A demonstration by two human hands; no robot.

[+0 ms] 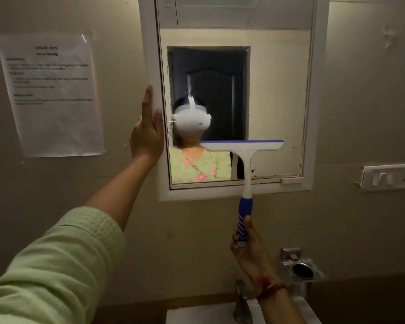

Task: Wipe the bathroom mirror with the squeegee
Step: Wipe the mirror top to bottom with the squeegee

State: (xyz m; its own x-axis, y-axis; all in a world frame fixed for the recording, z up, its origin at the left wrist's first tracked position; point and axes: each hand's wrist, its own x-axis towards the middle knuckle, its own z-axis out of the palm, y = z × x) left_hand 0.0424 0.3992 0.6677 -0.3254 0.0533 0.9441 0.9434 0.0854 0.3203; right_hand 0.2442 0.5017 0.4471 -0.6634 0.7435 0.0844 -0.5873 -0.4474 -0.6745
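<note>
Squeegee (247, 169), light, stiff plastic we judge, rises above our right hand (246, 246), which grips its ribbed handle (244, 213) low, blade (242, 145) at the mirror (278, 90), right of our left hand (147, 134) pressed flat-fingered on the frame (151, 54).

- Mirror (278, 90): right of L hand (147, 134), which rests on its frame edge.
- Squeegee (247, 169): above R hand (246, 244), before mirror's lower half.
- Notice sheet (52, 94): left of L hand.
- Tap (242, 300): below R hand.
</note>
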